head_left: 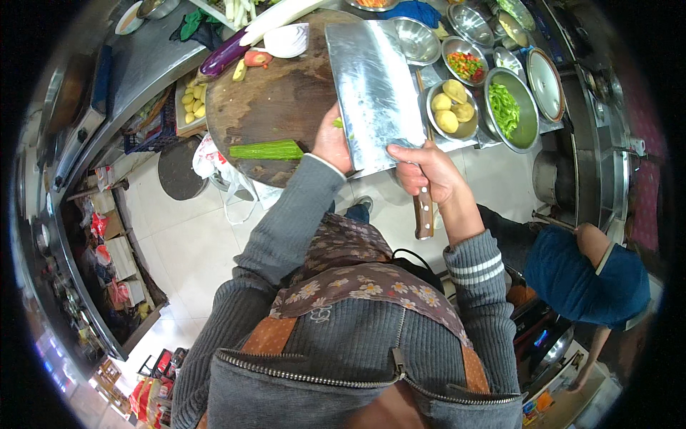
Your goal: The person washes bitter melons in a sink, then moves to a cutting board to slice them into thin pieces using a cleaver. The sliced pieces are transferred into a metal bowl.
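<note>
My right hand (pixel 433 171) grips a cleaver (pixel 375 86) near the joint of blade and brown riveted handle, thumb laid on the metal. The broad blade is lifted, its flat face toward me, over the right side of a round wooden chopping board (pixel 246 118). At the blade's left edge is my left hand (pixel 331 143); its fingers are mostly hidden behind the steel. A small green bit (pixel 337 123) shows by those fingers. On the board lie a cut green stalk (pixel 266 150), a purple eggplant (pixel 224 57), a rounded white piece (pixel 287 41) and a small orange-pink piece (pixel 258 58).
Right of the board stand bowls of peeled potatoes (pixel 454 101), chopped red and green peppers (pixel 466 66) and green slices (pixel 504 107). Small potatoes fill a tray (pixel 187 127) at left. Another person in blue (pixel 582 275) is close at my right.
</note>
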`<state>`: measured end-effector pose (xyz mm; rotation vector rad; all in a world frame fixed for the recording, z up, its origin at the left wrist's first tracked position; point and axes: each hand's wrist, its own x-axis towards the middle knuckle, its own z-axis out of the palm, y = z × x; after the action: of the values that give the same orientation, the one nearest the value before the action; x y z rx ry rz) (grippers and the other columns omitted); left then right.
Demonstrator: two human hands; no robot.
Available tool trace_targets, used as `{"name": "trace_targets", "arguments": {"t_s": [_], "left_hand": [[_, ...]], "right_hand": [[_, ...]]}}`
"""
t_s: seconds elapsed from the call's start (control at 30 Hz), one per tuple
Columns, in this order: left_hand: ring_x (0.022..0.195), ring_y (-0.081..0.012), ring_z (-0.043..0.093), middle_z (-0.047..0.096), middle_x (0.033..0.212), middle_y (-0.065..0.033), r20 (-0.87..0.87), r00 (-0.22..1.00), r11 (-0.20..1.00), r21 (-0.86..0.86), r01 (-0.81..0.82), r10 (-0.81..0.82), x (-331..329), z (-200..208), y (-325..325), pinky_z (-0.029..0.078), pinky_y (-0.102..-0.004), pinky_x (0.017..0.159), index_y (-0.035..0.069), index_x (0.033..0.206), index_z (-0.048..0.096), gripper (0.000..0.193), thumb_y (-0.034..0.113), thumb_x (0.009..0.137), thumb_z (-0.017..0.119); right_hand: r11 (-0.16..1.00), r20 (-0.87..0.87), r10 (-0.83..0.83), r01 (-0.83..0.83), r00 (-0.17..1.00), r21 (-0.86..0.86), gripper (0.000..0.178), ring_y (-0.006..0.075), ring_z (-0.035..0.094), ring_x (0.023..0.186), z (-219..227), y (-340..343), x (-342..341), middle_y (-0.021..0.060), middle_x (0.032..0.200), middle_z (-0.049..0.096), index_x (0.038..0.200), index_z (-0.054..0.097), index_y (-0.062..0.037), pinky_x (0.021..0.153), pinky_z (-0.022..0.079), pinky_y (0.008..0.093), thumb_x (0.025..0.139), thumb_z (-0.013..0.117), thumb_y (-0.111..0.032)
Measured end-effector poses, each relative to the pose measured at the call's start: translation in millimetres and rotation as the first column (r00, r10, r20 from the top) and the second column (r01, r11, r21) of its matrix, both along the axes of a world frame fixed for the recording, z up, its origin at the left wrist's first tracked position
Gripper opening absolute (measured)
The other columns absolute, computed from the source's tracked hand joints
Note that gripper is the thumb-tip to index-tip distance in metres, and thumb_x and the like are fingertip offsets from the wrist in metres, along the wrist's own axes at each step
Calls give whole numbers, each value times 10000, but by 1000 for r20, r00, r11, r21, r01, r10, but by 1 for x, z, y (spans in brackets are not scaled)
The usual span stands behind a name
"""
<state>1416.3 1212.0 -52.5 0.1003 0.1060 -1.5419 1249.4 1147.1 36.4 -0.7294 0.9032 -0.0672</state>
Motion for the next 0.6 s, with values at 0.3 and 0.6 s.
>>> {"name": "trace_targets", "arguments": {"t_s": [0.3,0.6], "left_hand": [[1174,-335,504,563,1227,-164,0,995,993,64,-101,101,17,19,31,414,-434,1019,4,1255,487,474,392,991,415],[1068,-297,508,559,1096,-153,900,-403,540,-260,-800,-164,-22,-22,34,385,-402,949,29,1064,600,190,148,942,516]], "right_hand": [[982,-65,-13,1,998,-189,219,56,327,356,-4,-43,-33,-39,494,408,744,517,-78,338,302,239,823,710,-148],[955,-260,93,-160,961,-249,366,95,344,353,-63,-53,-73,4,471,409,566,475,-65,346,319,272,831,706,-167]]}}
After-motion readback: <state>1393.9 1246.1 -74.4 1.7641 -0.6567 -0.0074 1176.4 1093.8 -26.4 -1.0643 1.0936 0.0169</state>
